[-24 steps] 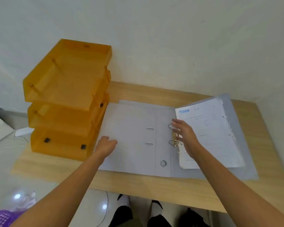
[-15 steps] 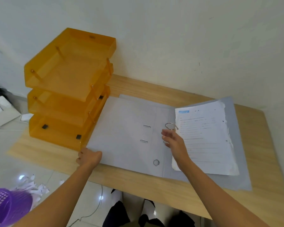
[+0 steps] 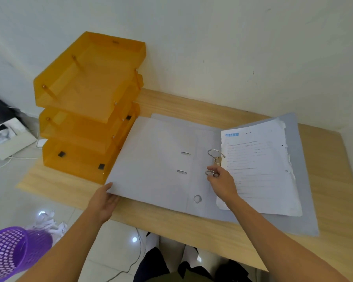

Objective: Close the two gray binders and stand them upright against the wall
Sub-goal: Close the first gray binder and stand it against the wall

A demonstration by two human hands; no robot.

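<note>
**Closing the first gray binder: the cover is gripped, the rings are steadied**

The left hand (image 3: 104, 201) holds the near left corner of the open gray cardboard binder (image 3: 163, 159), with the fingers curled under the edge of the cover and the thumb on top. The right hand (image 3: 222, 183) rests on the lower of the two metal rings (image 3: 215, 154), its fingers pinched narrow around the wire. The binder lies flat and open on the light wooden counter (image 3: 192, 226), and a stack of white printed sheets (image 3: 261, 169) sits on its right half. The edge of a second gray cover shows under the first one.

To do this step well, I think the right hand should leave the rings before the cover comes over, so that no finger is caught. The left hand should swing the cover in one smooth arc, clear of the orange plastic three-level tray stack (image 3: 88, 106) just beside it. The loose sheets should lie flat first.
</note>
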